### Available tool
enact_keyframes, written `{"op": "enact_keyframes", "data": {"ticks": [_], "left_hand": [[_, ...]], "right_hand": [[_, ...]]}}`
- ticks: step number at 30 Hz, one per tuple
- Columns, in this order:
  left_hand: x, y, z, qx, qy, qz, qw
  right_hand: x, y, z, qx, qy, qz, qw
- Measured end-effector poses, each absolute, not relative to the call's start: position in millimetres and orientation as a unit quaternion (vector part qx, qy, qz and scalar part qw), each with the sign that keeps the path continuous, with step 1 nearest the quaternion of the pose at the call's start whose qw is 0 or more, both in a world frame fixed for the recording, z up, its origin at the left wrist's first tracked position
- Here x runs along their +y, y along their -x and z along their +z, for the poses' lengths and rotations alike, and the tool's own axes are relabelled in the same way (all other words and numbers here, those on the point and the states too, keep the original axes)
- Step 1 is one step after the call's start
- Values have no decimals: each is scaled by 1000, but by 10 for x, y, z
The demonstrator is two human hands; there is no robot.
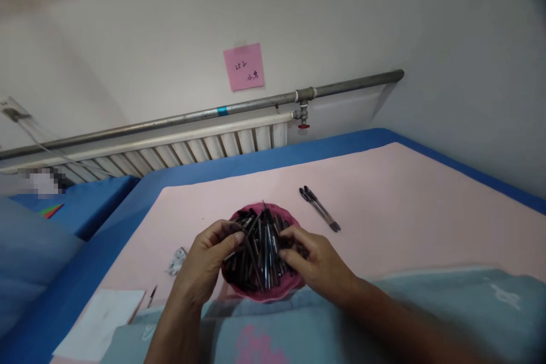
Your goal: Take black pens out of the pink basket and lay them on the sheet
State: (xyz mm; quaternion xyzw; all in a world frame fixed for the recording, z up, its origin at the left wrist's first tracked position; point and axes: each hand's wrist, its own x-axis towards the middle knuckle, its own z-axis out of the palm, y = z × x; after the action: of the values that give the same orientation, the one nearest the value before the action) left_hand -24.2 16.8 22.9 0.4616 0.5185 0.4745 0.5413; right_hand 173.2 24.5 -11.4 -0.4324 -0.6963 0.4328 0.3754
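A pink bowl heaped with several dark pens sits near the front of the pink table cover. My left hand reaches into the bowl from the left, fingers curled and pinched on pens in the heap. My right hand comes in from the right, its fingers also closed among the pens. Two assembled black pens lie side by side on the cover, behind and to the right of the bowl.
A white sheet of paper and a small crumpled wrapper lie at the left front. The blue table edge borders the cover. A radiator and pipe run along the wall, with a pink note above.
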Motion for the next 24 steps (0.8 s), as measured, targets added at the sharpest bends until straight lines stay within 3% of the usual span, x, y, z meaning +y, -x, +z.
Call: {"op": "enact_keyframes", "data": {"ticks": [5,11,24], "left_hand": [[209,206,231,480,-282,579,596],[241,201,204,442,-203,619,617],[206,105,180,450,-255,597,613]], "right_hand": [[165,-1705,-127,-739,424,397,341],[154,-1689,-109,-752,420,393,322],[164,-1683,-114,-756,419,390,319]]}}
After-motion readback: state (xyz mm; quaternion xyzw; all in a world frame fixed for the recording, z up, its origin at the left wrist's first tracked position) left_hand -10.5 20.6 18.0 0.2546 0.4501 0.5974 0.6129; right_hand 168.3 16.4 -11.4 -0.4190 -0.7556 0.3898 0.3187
